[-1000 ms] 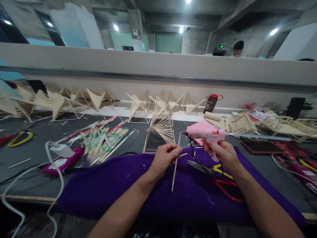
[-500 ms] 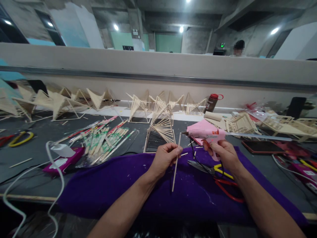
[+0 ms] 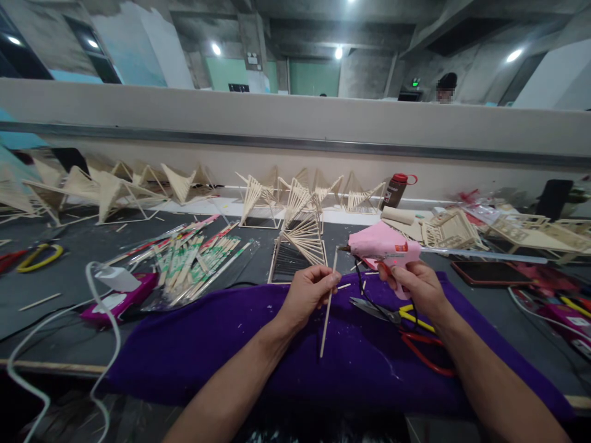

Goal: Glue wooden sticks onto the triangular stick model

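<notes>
Between thumb and fingers, my left hand [image 3: 313, 290] pinches a thin wooden stick [image 3: 325, 327], which stands tilted over a purple cloth [image 3: 221, 344]. My right hand [image 3: 415, 283] is wrapped round the grip of a pink hot glue gun [image 3: 382, 241], with a long clear glue stick [image 3: 480, 251] coming out of its back. The gun's nozzle points left, close to the stick's upper end; whether they touch I cannot tell. Just beyond my left hand stands a twisted frame of wooden sticks [image 3: 302, 243]. Scissors [image 3: 392, 315] with yellow and red handles lie below the gun.
Bagged wooden sticks [image 3: 198, 261] lie left of the cloth, beside a magenta power strip [image 3: 122, 301] with a white cable. Several stick models [image 3: 362, 195] line the back wall. A bottle [image 3: 394, 191] with a red lid, a phone [image 3: 489, 274] and wooden model pieces [image 3: 450, 231] are at the right.
</notes>
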Demonstrator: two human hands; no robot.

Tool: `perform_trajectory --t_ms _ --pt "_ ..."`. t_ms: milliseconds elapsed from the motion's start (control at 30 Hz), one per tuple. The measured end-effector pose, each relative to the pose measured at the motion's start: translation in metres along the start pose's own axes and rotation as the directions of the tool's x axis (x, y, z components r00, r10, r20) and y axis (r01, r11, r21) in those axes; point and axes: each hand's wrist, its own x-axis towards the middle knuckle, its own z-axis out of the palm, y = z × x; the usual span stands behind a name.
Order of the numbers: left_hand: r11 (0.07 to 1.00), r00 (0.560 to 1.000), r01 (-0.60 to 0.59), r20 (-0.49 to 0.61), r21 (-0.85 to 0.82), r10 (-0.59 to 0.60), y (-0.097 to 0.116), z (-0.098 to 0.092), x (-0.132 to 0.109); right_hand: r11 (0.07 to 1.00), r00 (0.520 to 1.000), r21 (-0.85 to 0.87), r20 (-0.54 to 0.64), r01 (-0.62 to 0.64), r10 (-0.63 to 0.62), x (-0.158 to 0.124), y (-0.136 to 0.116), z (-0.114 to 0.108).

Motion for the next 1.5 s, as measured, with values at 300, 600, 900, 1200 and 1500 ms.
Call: perform_trajectory --t_ms 300,600,900,1200,1500 --pt "1.000 1.000 0.010 0.003 -0.010 -0.010 0.000 0.000 0.000 1.000 1.000 0.004 0.009 0.004 -0.004 0.000 0.002 -0.002" --pt "1.000 1.000 0.018 0.000 -0.002 -0.018 0.000 -0.002 0.000 1.000 0.999 0.021 0.039 0.009 -0.010 0.001 0.008 -0.005" --pt "0.933 0.966 -0.217 -0.200 -0.286 0.163 0.019 -0.017 0.000 0.959 0.998 0.284 0.053 0.006 -0.022 -0.005 0.006 -0.006" --pt "0.779 0.793 -0.500 -0.561 -0.379 0.237 0.043 -0.055 0.007 0.995 0.999 0.084 0.007 -0.047 0.047 -0.008 0.009 -0.001" --pt "0.784 0.782 -0.514 -0.565 -0.348 0.263 0.039 -0.055 0.010 0.999 0.999 0.027 0.028 -0.034 0.033 -0.006 0.009 0.000"
